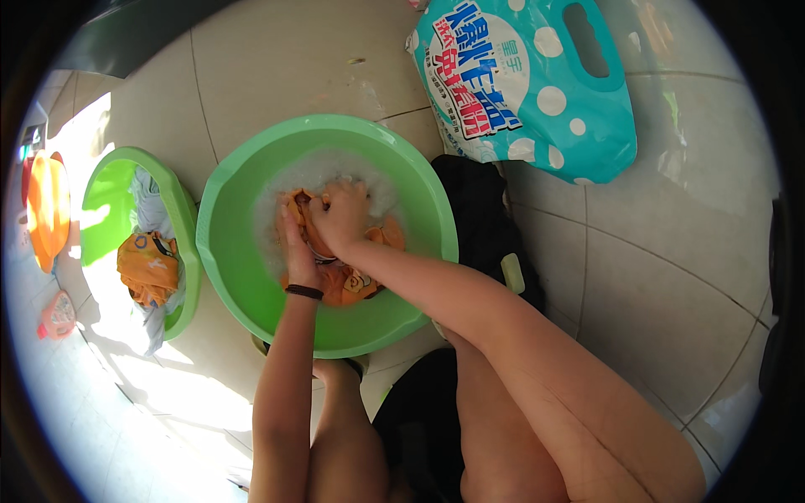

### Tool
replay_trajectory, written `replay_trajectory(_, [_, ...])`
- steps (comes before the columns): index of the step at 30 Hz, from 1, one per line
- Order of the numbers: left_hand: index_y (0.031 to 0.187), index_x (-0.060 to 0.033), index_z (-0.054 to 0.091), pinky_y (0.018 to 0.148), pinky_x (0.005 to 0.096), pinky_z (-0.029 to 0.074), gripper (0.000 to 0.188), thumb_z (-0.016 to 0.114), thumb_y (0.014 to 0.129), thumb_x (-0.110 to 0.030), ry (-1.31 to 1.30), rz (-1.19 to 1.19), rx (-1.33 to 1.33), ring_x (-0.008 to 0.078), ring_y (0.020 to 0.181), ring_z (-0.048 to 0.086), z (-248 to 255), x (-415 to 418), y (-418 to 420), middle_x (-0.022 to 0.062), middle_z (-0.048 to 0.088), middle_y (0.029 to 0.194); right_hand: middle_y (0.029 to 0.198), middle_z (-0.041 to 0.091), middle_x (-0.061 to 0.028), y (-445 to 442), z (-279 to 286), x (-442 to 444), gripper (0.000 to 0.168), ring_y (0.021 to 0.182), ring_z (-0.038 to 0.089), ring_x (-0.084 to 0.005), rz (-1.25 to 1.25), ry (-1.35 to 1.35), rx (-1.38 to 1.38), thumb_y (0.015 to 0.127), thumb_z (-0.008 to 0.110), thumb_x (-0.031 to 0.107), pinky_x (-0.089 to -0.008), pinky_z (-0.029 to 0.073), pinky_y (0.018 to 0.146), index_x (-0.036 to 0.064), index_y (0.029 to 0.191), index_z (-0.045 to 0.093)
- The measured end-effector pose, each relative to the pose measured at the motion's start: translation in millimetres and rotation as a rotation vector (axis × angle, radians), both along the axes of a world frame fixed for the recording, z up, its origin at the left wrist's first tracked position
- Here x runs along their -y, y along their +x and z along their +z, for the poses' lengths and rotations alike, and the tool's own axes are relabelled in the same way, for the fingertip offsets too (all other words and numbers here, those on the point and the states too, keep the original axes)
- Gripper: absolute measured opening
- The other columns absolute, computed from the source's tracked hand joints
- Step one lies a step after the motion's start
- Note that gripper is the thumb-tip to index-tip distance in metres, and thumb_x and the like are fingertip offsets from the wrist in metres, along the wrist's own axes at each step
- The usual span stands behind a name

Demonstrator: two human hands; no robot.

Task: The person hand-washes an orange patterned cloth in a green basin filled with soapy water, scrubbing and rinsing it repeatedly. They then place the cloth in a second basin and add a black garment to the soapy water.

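Observation:
A large green plastic basin [245,302] of sudsy water stands on the floor before me. In it lies an orange garment [343,286] with a small printed figure, partly under water. My left hand [299,245], with a dark band at the wrist, holds a bunched part of the cloth near the middle of the basin. Bent over the same bunch, my right hand [343,214] grips the cloth from the right, its fingers partly hidden by foam.
Left of the basin stands a smaller green tub [188,251] holding an orange garment [148,264] and greyish cloth [151,201]. A teal detergent bag [591,138] lies upper right. Black cloth [484,220] and a pale bar [512,273] are beside the basin. Orange basin [47,210] far left.

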State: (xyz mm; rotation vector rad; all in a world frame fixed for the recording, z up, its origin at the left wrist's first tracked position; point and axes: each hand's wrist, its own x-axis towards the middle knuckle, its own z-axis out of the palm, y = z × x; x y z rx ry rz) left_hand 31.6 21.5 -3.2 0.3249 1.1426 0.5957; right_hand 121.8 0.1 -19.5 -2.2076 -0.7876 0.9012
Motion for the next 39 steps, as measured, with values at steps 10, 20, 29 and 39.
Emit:
replay_trajectory(10, [0.134,-0.009,0.043,0.094,0.0423,0.045,0.043,0.04,0.099,-0.033,-0.258,-0.042,0.393,0.0248,0.11,0.055,34.1,-9.7,-16.7,0.0089,0.053,0.126,0.058,0.049,-0.0117,-28.1,107.4,-16.3,0.02,0.058,0.049,-0.0308,0.263,0.444,0.073,0.072,0.063,0.013,-0.0404,0.039,0.057,0.007,0.058,0.05])
replay_trajectory(20, [0.144,-0.0185,0.033,0.111,0.0404,0.025,0.064,0.057,0.089,-0.043,-0.317,0.005,0.113,0.0315,0.134,0.032,47.5,-14.5,9.0,0.0122,0.039,0.144,0.054,0.05,-0.0109,-25.8,78.9,-4.6,0.023,0.055,0.05,-0.0332,0.153,0.508,0.05,0.071,0.062,0.009,-0.0441,0.043,0.063,0.008,0.053,0.047])
replay_trajectory(29, [0.13,-0.0053,0.044,0.104,0.0399,0.037,0.044,0.041,0.099,-0.036,-0.136,0.043,0.273,0.0239,0.121,0.048,38.0,-27.2,-18.4,0.0103,0.05,0.132,0.106,0.049,-0.0192,12.6,-25.6,4.2,0.022,0.1,0.044,-0.0402,-0.09,0.301,0.326,0.078,0.061,0.014,-0.0491,0.036,0.088,0.0,0.091,0.051])
replay_trajectory(39, [0.115,-0.006,0.056,0.083,0.0322,0.05,0.024,0.046,0.098,-0.02,-0.018,-0.107,0.024,0.0154,0.09,0.058,31.9,-13.9,-24.3,0.0044,0.062,0.092,0.081,0.053,-0.0111,-56.3,116.3,20.1,0.013,0.093,0.05,-0.0338,0.316,0.319,-0.186,0.075,0.063,0.009,-0.0487,0.037,0.084,0.005,0.076,0.051])
